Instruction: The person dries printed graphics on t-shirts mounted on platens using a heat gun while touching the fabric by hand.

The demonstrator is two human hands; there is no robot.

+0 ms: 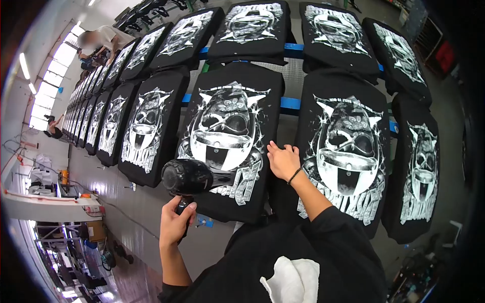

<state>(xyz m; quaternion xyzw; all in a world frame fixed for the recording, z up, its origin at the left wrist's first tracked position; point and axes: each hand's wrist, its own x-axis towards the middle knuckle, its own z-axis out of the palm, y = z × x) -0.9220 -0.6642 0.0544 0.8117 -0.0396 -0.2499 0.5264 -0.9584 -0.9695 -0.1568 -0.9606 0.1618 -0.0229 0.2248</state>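
My left hand (177, 220) is wrapped around the handle of a black hair dryer (188, 177). The dryer's nozzle points right, over the lower part of a white skull-like print on a black T-shirt (232, 121). That shirt lies stretched flat on a board in front of me. Holding nothing, my right hand (284, 159) has its fingers apart at the shirt's right edge; whether it touches the fabric I cannot tell. Close to its right lies another black T-shirt (343, 151) with the same print.
More printed black shirts on boards run in two rows to the far left and right. Blue rails (290, 103) join the boards. A person (108, 40) bends over the far end. A white towel (293, 278) hangs at my front. Shelving stands at lower left.
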